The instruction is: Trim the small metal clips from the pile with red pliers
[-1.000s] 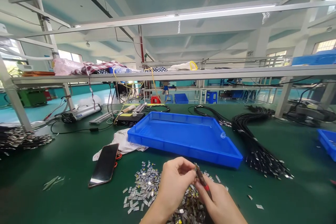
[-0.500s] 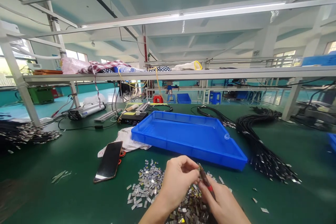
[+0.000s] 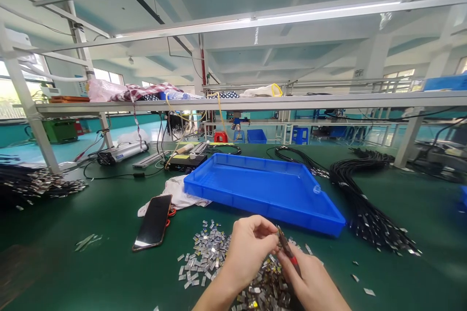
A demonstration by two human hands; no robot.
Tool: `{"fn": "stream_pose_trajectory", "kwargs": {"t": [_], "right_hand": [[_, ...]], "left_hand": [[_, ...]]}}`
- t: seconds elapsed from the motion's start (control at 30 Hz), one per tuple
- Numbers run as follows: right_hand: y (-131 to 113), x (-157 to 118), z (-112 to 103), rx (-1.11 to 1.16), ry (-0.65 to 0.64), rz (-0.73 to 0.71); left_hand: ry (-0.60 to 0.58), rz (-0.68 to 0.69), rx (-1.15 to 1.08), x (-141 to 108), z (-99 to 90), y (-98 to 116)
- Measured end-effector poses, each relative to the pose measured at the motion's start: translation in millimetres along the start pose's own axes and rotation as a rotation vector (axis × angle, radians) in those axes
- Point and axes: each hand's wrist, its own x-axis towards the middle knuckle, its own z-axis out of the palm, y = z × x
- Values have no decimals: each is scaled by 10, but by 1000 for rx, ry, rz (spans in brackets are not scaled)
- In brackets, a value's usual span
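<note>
In my right hand (image 3: 308, 272) is a pair of pliers (image 3: 286, 249) with dark jaws and a red band on the handle, pointing up and to the left. Thumb and fingers of my left hand (image 3: 251, 245) are pinched together right beside the jaws. What they grip is too small and hidden to make out, perhaps a metal piece. Below both hands lies a heap of darker small metal pieces (image 3: 268, 284), partly covered by the wrists. Silvery flat metal pieces (image 3: 207, 255) spread out to the left of my left hand.
A blue tray (image 3: 262, 209) stands just beyond my hands. Left of it lie a phone (image 3: 152, 223), red-handled scissors (image 3: 170, 216) and a white cloth (image 3: 178, 192). Bundles of black cables (image 3: 365, 204) rest at right, more cables (image 3: 32, 184) at far left. A shelf (image 3: 248, 103) crosses above.
Both hands and the pliers hold almost the same pose. The whole view has shifted very slightly; nothing on the table has visibly moved.
</note>
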Motion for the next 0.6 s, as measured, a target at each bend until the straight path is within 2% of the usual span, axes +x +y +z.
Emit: {"fn": "stream_pose_trajectory", "kwargs": {"t": [0.23,0.47,0.6], "right_hand": [[75,17,16,-56,1,2],[142,35,85,-71,127,-30],[157,34,119,-52,92,-18]], "left_hand": [[-18,0,-19,28,-11,18],[-15,-21,-44,10,-2,36],[-19,-37,-91,-7,-7,25]]}}
